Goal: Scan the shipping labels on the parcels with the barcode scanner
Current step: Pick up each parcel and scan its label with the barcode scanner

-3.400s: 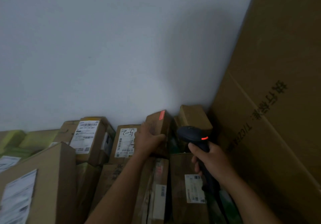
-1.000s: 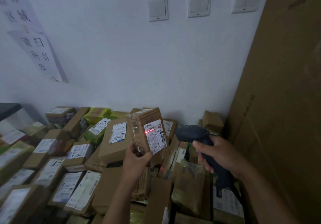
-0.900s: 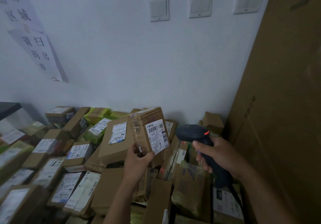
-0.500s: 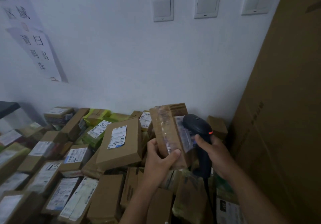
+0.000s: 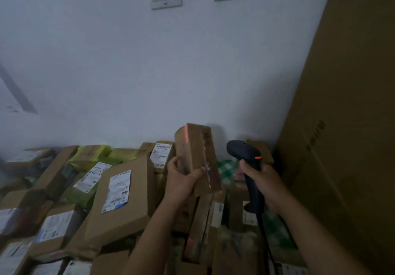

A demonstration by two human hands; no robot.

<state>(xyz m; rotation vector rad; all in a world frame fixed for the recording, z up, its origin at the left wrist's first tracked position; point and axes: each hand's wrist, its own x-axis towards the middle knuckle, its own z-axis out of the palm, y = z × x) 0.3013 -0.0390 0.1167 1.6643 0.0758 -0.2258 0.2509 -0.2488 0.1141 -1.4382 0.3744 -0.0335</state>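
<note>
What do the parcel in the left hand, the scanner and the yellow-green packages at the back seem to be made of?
The parcel in the left hand: brown cardboard, matt, with glossy clear tape that glints on one side. The scanner in the right hand: probably dark moulded plastic, smooth, faintly shiny head. The yellow-green packages: likely thin plastic bags, wrinkled with some sheen.

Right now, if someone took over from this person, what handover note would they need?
Left hand grips a small brown parcel upright above the pile. Right hand grips the barcode scanner; its red beam falls on the parcel's upper edge, not on a label. A second ago the beam crossed this parcel's label, so it is probably done. Left: set it down, scan the other parcels.
</note>
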